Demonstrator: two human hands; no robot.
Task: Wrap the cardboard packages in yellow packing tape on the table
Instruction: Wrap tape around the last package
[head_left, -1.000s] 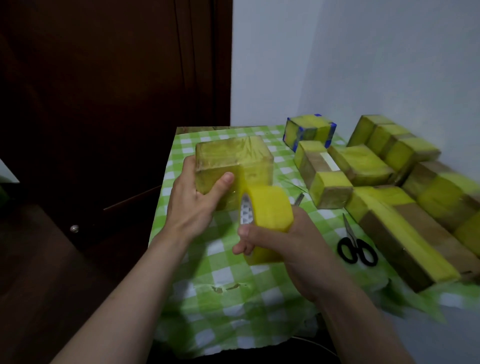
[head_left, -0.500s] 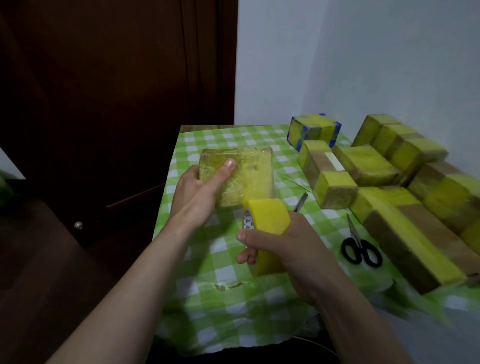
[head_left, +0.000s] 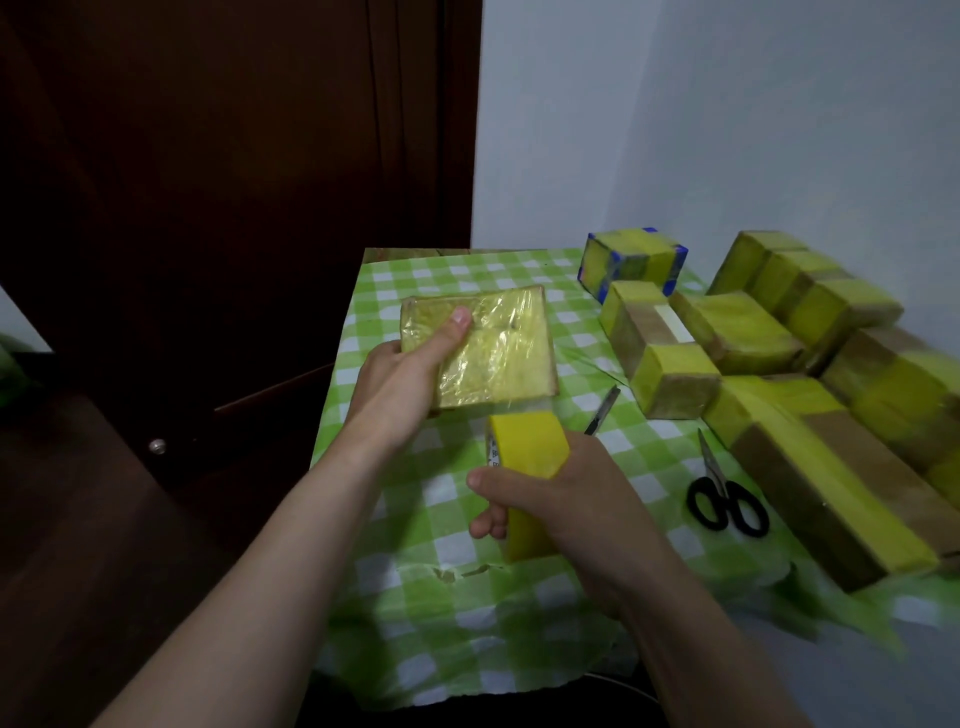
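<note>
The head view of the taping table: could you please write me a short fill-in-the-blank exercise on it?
1. The left hand holds the wrapped package with its ____ on the face toward the camera.
2. The tape roll gripped by the right hand is ____ in colour.
3. The black-handled tool on the checked tablecloth, right of the tape roll, is a pair of ____.
Missing words: thumb, yellow, scissors.

a home room: a small table (head_left: 395, 670) under a green checked cloth (head_left: 452, 499), set in a corner between a dark wooden door (head_left: 234, 182) and a plain wall (head_left: 727, 114).
</note>
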